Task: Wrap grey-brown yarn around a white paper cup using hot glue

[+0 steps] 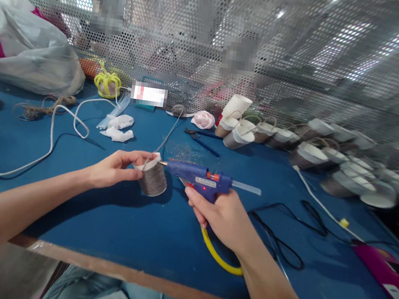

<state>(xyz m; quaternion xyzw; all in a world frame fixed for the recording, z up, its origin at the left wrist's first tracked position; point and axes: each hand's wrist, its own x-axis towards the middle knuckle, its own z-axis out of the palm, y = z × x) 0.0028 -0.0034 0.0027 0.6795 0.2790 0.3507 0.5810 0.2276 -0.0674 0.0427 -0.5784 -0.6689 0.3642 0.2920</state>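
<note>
My left hand grips the rim of a paper cup wrapped in grey-brown twine, tilted a little above the blue table. From the cup's rim a strand of twine runs back to a small twine ball. In my right hand is a blue hot glue gun, its red light on and a clear glue stick poking out behind. The metal nozzle points left and is at the cup's rim; whether it touches I cannot tell. Beneath my right hand curves a yellow tube-like piece.
Pliers lie behind the glue gun. Several twine-wrapped cups with handles stand at the back right. Black cable and a purple power strip are on the right. Crumpled tissue and a white cord lie left.
</note>
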